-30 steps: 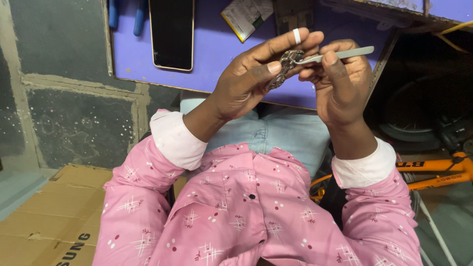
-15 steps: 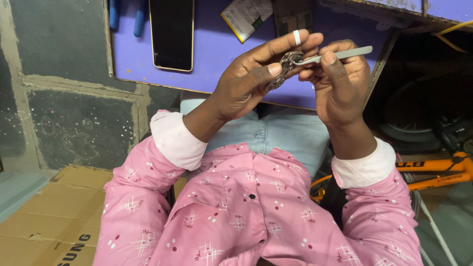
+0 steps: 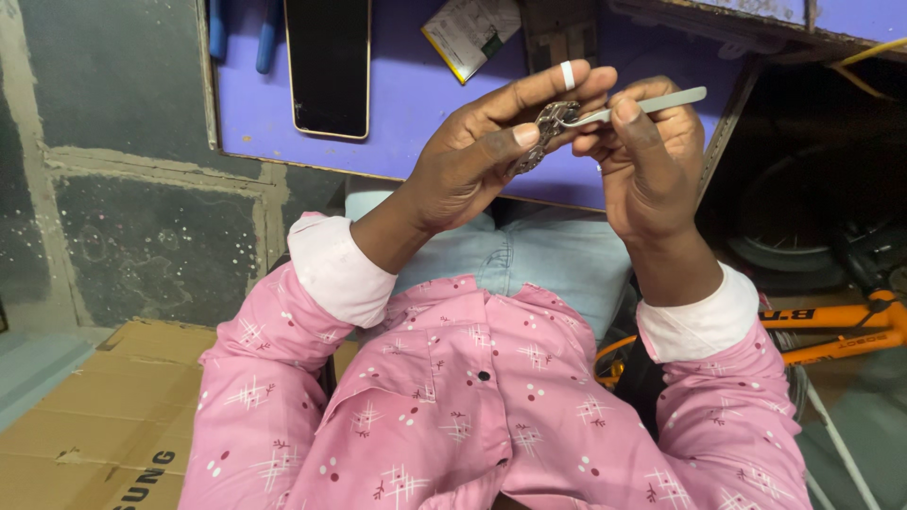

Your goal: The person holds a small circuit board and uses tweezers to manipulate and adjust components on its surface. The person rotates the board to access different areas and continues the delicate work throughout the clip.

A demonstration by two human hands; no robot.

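Desk [image 3: 397,142]: purple top, far edge of view, beyond the raised hands. Flat on it lay a dark phone [image 3: 328,66], long axis running away from the wearer; a small printed packet [image 3: 470,33] to its right; two blue handles [image 3: 241,38] at the upper left. Flattened cardboard [image 3: 94,416] on the floor, lower left. Orange bicycle frame [image 3: 841,326] low on the right, a dark wheel behind it.

Person wore a pink patterned shirt with white cuffs, over light blue jeans.

Left hand [image 3: 472,165]: raised before the desk edge, grip clenched on a small dark metal piece [image 3: 543,132]. Thumb and forefinger pinched it; a white band sat on the forefinger. The piece's long axis ran diagonally, upper end to the right, lower end toward the left palm. Finer detail too small to tell.

Right hand [image 3: 647,156]: just beside the left, fingertips near touching. Grip closed on a slim pale metal tool [image 3: 642,104], held between thumb and fingers. Tool lay near level, tilted slightly up to the right; free end pointed right, working tip pointed left, touching the top of the metal piece.
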